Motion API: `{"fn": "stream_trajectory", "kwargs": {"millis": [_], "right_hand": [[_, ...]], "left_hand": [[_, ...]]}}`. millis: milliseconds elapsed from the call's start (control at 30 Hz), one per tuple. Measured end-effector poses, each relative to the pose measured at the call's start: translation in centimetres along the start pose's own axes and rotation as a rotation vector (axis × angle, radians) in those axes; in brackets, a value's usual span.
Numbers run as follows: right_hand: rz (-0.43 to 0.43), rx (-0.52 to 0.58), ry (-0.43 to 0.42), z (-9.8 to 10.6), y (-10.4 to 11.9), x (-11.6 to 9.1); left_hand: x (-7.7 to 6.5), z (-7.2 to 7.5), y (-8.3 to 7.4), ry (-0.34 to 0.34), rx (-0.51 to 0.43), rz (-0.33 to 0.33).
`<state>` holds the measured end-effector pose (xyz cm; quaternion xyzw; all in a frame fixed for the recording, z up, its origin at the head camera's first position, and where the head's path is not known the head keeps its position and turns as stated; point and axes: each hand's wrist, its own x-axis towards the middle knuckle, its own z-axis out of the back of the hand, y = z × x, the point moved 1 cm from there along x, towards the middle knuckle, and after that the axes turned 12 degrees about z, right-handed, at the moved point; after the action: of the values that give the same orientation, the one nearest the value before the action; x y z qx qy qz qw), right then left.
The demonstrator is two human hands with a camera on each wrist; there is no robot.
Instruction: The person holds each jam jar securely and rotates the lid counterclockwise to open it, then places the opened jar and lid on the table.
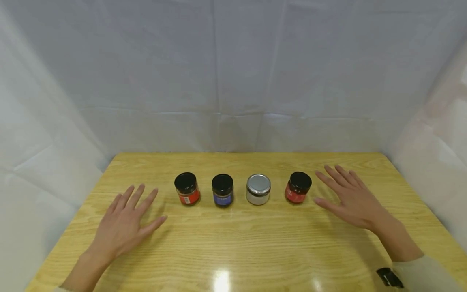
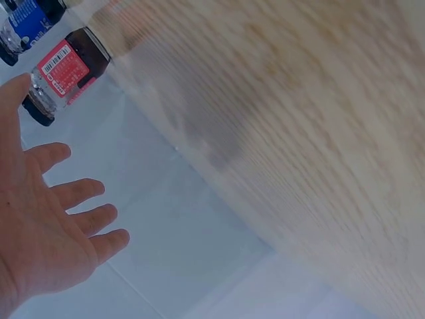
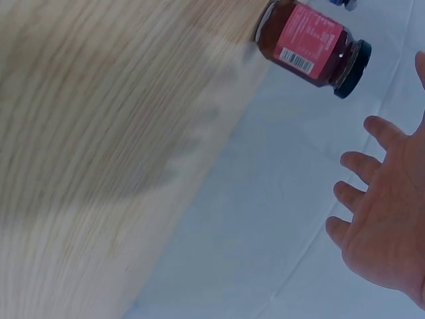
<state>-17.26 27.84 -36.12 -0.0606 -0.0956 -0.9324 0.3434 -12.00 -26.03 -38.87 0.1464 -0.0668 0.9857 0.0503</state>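
Observation:
Four is avoided here: several small glass jars stand upright in a row across the table. Leftmost is a jar with a black lid and red label; beside it stands a black-lidded jar with a blue label. A silver-lidded jar with pale contents comes after it, and a black-lidded jar with a pinkish-red label ends the row. My left hand is spread, palm down, left of the row, holding nothing. To the right, my right hand is likewise spread and empty, its fingertips near the pinkish-red jar.
The jars stand on a wood-grain table with a glossy top. Pale cloth sheeting hangs behind it and along both sides. A small black object shows at the right sleeve.

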Motion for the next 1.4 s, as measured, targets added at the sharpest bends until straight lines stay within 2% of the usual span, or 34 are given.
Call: {"fn": "stream_trajectory", "kwargs": {"millis": [567, 867, 1400], "right_hand": [[0.04, -0.014, 0.015, -0.5, 3.1, 4.3], [0.116, -0.032, 0.002, -1.0, 4.5, 6.6], [0.162, -0.014, 0.029, -1.4, 7.5, 10.0]], "left_hand": [[0.2, 0.1, -0.4, -0.026, 0.002, -0.018], [0.3, -0.1, -0.4, -0.029, 0.002, -0.023], [0.5, -0.2, -0.6, -0.028, -0.005, -0.029]]}}
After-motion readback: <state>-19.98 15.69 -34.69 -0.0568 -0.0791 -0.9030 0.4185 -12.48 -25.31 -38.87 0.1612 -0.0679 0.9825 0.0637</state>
